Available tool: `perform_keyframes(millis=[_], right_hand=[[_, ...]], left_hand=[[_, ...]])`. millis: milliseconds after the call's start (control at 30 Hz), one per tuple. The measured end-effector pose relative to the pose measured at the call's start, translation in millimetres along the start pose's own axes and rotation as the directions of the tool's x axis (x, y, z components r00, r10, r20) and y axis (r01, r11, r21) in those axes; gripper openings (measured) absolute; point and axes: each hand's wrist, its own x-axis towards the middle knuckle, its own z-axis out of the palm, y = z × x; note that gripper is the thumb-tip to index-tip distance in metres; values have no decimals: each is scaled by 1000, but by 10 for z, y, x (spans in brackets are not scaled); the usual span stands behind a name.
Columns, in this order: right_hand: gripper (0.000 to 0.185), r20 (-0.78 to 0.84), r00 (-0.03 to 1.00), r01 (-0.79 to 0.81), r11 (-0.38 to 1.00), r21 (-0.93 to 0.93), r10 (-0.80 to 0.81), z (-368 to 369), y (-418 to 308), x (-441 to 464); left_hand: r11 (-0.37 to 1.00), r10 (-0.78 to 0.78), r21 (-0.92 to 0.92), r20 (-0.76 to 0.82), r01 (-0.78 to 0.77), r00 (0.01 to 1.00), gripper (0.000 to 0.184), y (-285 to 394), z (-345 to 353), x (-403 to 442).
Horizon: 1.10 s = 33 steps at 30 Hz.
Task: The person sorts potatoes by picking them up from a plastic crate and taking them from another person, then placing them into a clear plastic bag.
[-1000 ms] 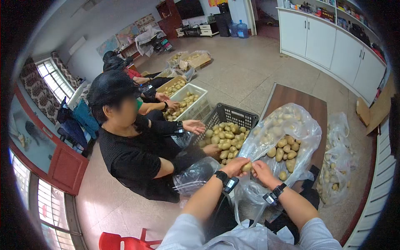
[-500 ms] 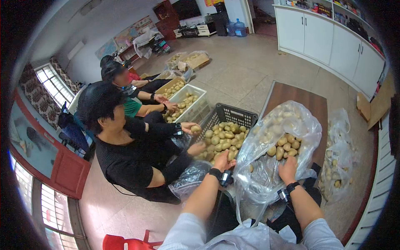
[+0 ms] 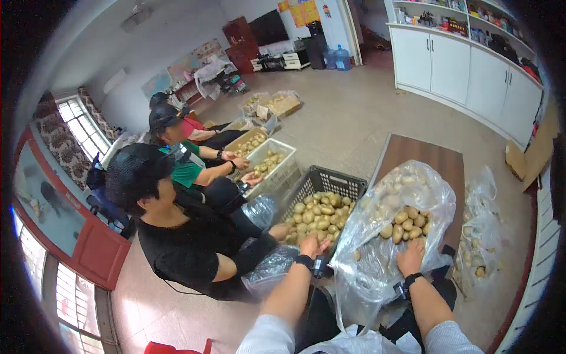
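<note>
My left hand (image 3: pixel 313 245) is over the near edge of the black crate (image 3: pixel 336 178), beside its potatoes (image 3: pixel 318 215); its fingers are curled apart and nothing shows between them. Inside the mouth of the clear plastic bag (image 3: pixel 368 259), my right hand (image 3: pixel 411 258) touches the near side of a pile of potatoes (image 3: pixel 405 225). Its fingertips are partly hidden against the pile, so what it grips cannot be made out. A single small potato (image 3: pixel 357 255) lies on the plastic left of that hand.
A co-worker in black (image 3: pixel 183 236) sits at the left, one hand at the crate. Farther back, two more people sit by a white crate (image 3: pixel 280 168) and boxes of potatoes. Another potato bag (image 3: pixel 477 236) lies right of the brown board (image 3: pixel 421 150). A red stool (image 3: pixel 177 348) stands lower left.
My hands have parted from the potato they held together over the bag. The left moved to the black crate, the right into the bag by the pile. The nearest co-worker's raised hand has moved away from the crate.
</note>
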Motion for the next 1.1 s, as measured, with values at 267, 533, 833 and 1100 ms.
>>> perform_keyframes(millis=[267, 533, 833, 1100], right_hand=[[56, 10, 999, -44, 996, 76, 44, -117, -26, 50], [53, 48, 998, -44, 992, 115, 38, -15, 81, -82], [61, 234, 970, -73, 997, 16, 67, 7, -4, -55], [52, 174, 980, 92, 994, 53, -100, -53, -64, -73]], left_hand=[[436, 563, 580, 421, -688, 711, 19, -658, -424, 777], [700, 564, 348, 266, -624, 782, 34, -651, -153, 642], [992, 24, -122, 36, -20, 999, 23, 13, 284, -77], [998, 64, -14, 64, -63, 996, 25, 115, 360, -238]])
